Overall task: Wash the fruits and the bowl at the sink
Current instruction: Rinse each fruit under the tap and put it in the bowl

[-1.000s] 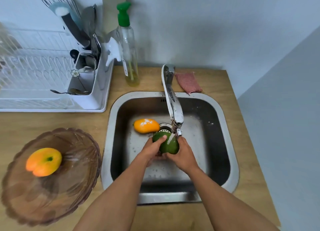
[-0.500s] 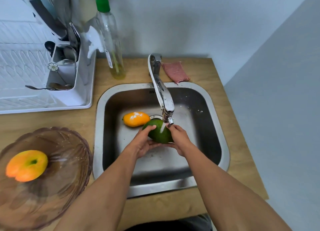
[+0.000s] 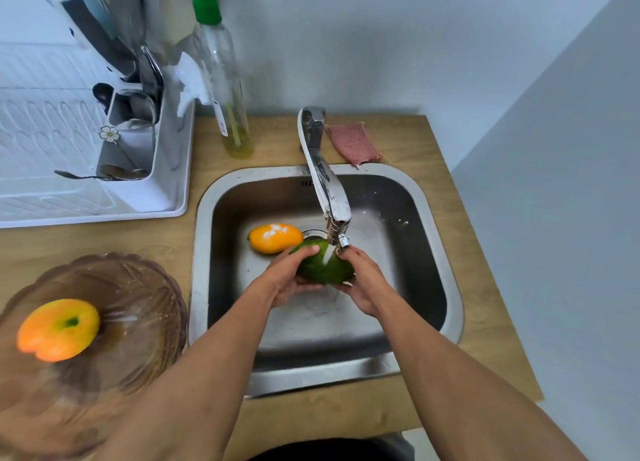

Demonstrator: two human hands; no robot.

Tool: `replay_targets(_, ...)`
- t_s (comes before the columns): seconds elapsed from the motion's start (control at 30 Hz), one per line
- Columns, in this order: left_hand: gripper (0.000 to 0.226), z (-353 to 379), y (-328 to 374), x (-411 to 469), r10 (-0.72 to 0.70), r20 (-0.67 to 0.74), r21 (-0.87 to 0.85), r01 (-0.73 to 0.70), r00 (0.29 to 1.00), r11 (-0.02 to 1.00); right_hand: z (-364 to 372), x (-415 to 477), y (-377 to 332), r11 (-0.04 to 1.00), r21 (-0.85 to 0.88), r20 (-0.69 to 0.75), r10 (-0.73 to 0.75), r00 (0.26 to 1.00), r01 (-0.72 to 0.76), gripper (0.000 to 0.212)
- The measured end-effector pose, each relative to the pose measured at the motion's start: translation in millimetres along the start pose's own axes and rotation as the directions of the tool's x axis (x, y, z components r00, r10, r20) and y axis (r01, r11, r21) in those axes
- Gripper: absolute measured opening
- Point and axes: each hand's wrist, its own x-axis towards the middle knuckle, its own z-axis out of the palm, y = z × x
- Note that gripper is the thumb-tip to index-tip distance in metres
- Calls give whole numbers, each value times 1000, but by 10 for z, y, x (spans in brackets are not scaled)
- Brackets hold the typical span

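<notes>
Both hands hold a green fruit (image 3: 325,266) under the running tap (image 3: 329,197) over the steel sink (image 3: 204,239). My left hand (image 3: 291,277) grips its left side with the thumb over the top. My right hand (image 3: 363,277) grips its right end. An orange fruit (image 3: 275,238) lies on the sink floor just behind, near the drain. On the counter at the left stands a brown glass bowl (image 3: 138,305) with an orange-yellow fruit (image 3: 59,329) inside.
A white dish rack (image 3: 104,183) with cutlery stands at the back left. A soap bottle with a green pump (image 3: 225,90) is behind the sink's left corner. A pink cloth (image 3: 351,142) lies right of the tap. The grey wall closes the right side.
The view has shifted a little to the left and closer. Both hands keep the green fruit under the stream and have turned it slightly.
</notes>
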Motion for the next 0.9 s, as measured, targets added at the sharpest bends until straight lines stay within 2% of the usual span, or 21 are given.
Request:
replay_targets(0.23,48,-35,26,-101,8,2,-88,-8,1000,996,43,56,-26,999,45,62,-24,998,21,36)
replay_targets(0.33,36,-57,-6,-134,21,25,-83,-19,999,996,86,72,-25,998,53,15,-27,1000,26,38)
replay_targets(0.43,23,-43,-49,-160,52,41,-97,-47,998,994,109,39,-62,1000,10,-16,3,1000,-3,30)
replay_targets(0.53,34,-43,-69,-173,75,18,-97,-73,997,993,111,2,-100,996,-34,22,87,996,-86,30)
replay_targets(0.63,47,-20,-72,-174,64,9,-94,-62,998,994,92,-10,-96,996,-29,4,89,996,-88,29)
replay_targets(0.73,44,36,-39,-180,30,2,-106,-29,1000,994,84,11,-39,999,-10,-45,39,998,-39,27)
replay_targets(0.9,40,5,-2,-235,-7,-40,-41,6,999,999,130,-49,22,994,103,26,23,999,-26,25)
